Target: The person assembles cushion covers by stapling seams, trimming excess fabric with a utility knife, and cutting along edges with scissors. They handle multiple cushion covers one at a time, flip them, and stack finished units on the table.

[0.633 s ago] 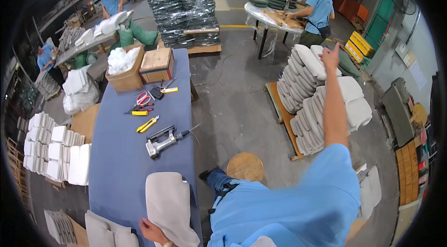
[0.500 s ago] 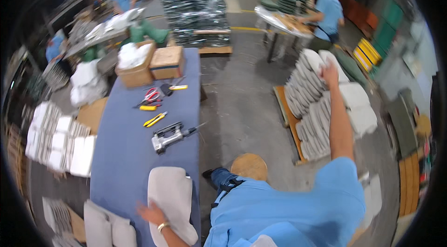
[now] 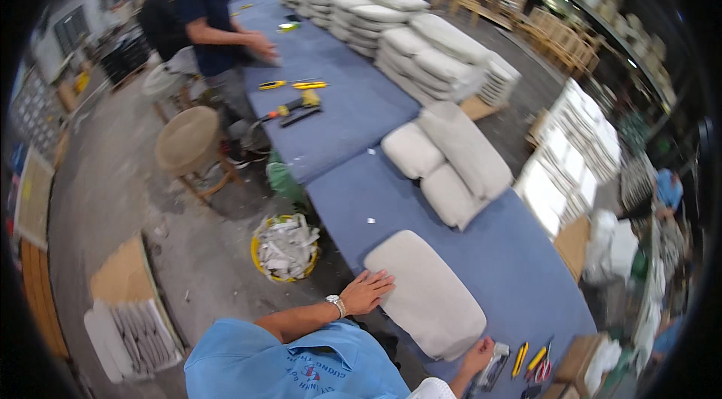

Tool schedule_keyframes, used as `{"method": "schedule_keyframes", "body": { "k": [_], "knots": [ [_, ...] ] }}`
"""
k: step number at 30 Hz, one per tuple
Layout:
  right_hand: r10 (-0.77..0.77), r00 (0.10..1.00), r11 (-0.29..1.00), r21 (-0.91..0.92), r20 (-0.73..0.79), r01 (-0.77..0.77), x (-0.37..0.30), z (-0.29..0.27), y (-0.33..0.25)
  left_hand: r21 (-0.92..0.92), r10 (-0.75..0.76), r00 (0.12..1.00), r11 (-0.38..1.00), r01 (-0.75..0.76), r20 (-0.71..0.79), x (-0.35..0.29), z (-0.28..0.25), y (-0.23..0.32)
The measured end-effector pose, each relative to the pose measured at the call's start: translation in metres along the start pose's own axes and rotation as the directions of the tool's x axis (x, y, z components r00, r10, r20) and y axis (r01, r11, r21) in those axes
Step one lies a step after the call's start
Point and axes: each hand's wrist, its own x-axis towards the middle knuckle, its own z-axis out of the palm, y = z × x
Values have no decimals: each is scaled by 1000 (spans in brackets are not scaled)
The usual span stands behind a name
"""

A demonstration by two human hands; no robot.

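Observation:
A light grey seat cushion (image 3: 429,294) lies flat on the blue-covered table (image 3: 342,196) in front of me. My left hand (image 3: 367,292), with a watch on the wrist, rests on the cushion's near left edge, fingers stretched out. Close to its right-hand corner is my right hand (image 3: 475,360), fingers curled; what they hold, if anything, is hidden. Just beyond that hand lies a metal staple gun (image 3: 494,367). Yellow-handled cutters (image 3: 520,360) and red-handled pliers (image 3: 541,373) lie to its right.
More grey cushions (image 3: 455,166) rest farther up the table, before tall cushion stacks (image 3: 436,60). A yellow-and-black power tool (image 3: 297,106) lies at the far left. A yellow basket of scraps (image 3: 284,248) and a round stool (image 3: 188,141) stand on the floor. Another person (image 3: 218,30) works at the table.
My view has swung left along the table. My right arm has come back from the cushion stacks on the right to the table. My left hand is still at the cushion.

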Motion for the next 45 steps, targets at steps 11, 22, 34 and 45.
{"method": "schedule_keyframes", "body": {
  "k": [11,22,34,45],
  "knots": [
    [174,983,957,-225,-56,-182,12,73,5,-814,15,915,451,-367,-404,-2,-280,77],
    [127,961,986,-75,-244,-150,11,92,23,-512,521,447,23,-859,-727,51,-386,145],
    [35,979,993,-106,-201,-57,16,78,14,-283,451,267,34,-959,-851,1,-417,136],
    [15,987,980,-193,-162,-46,34,93,70,-727,-210,842,631,-271,-497,122,-254,35]
  ]
}}
